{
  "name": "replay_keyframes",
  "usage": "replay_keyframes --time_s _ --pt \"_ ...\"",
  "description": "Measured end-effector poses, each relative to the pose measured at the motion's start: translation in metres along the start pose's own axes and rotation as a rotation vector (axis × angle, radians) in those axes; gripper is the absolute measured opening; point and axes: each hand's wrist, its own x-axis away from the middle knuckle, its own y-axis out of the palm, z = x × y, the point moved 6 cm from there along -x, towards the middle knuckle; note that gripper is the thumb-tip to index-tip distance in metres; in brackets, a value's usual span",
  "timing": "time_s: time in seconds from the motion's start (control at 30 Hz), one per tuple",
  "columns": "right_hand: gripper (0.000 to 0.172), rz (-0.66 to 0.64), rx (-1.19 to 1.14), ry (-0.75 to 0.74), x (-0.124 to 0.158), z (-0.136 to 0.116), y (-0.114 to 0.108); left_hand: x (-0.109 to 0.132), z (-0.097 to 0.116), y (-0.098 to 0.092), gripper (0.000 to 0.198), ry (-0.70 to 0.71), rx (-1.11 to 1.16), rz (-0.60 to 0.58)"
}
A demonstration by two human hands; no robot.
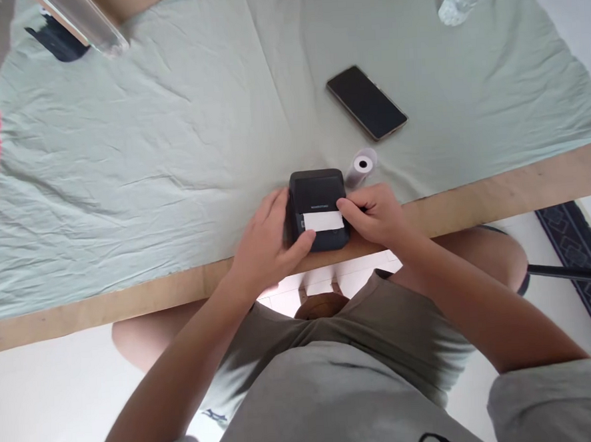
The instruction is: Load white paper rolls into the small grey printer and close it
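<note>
Left hand (269,239) clasps the small black box-shaped plastic printer (317,196); right hand (375,213) pinches its white paper strip (323,221). A white paper roll (361,166) stands just beside it.

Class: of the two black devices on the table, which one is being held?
The boxy printer, gripped by the left hand and right hand; the flat phone lies untouched farther back.

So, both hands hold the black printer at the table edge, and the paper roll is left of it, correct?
Not quite: in the head view the roll is right of the printer, not left. The left hand and right hand do hold the printer at the table edge.
</note>
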Motion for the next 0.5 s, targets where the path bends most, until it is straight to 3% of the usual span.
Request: replay_keyframes --time_s 0.23,0.33,0.5 --pt "0.049 -0.023 -0.016 -0.046 -0.001 -0.003 0.000 0.007 -0.008 0.011 0.105 -0.002 -0.113 -0.118" --pt "0.049 -0.039 -0.019 -0.058 -0.002 -0.005 -0.001 0.010 -0.013 0.016 0.121 0.050 -0.201 -0.094" --pt "0.049 -0.021 -0.003 -0.037 -0.001 -0.006 -0.002 0.015 -0.016 0.018 0.116 0.141 -0.283 0.005"
